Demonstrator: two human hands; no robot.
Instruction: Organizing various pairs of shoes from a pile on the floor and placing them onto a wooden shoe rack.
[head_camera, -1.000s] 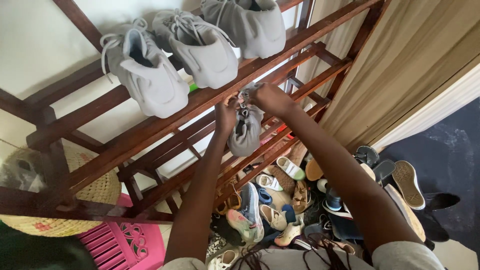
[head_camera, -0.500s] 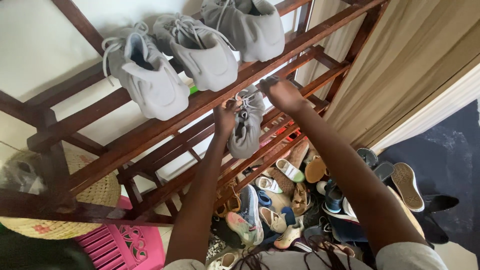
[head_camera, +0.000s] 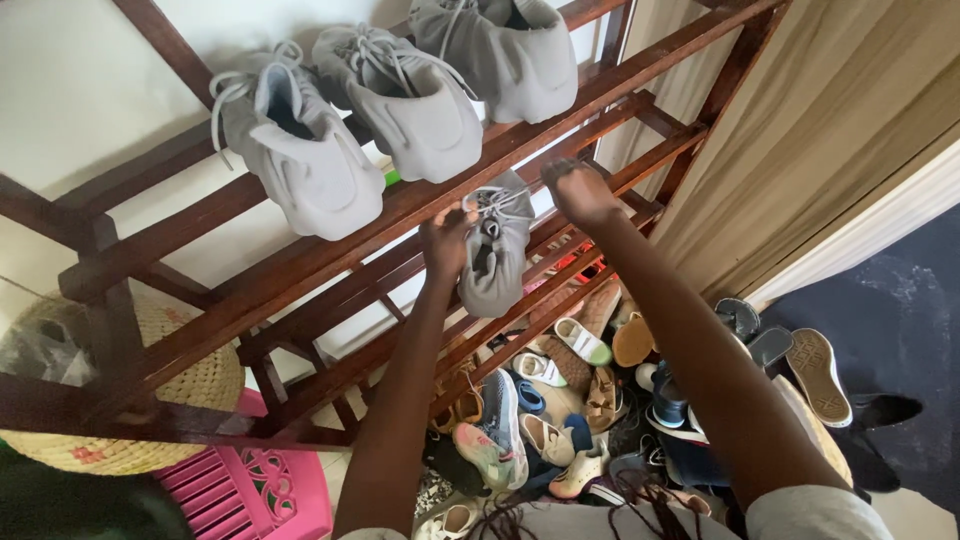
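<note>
Three grey sneakers (head_camera: 400, 100) already sit on the wooden rack's (head_camera: 250, 290) top shelf. A fourth sneaker (head_camera: 495, 250) hangs below it, left hand (head_camera: 447, 240) clasping it, right hand (head_camera: 578, 190) pinching its lace (head_camera: 505, 200). Many shoes (head_camera: 560, 400) remain piled on the floor.

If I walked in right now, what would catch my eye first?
Probably the three grey sneakers lined up on the top rail of the dark wooden rack. Just below, the left hand and right hand hold a fourth grey sneaker by its laces, above a jumbled shoe pile on the floor.
</note>
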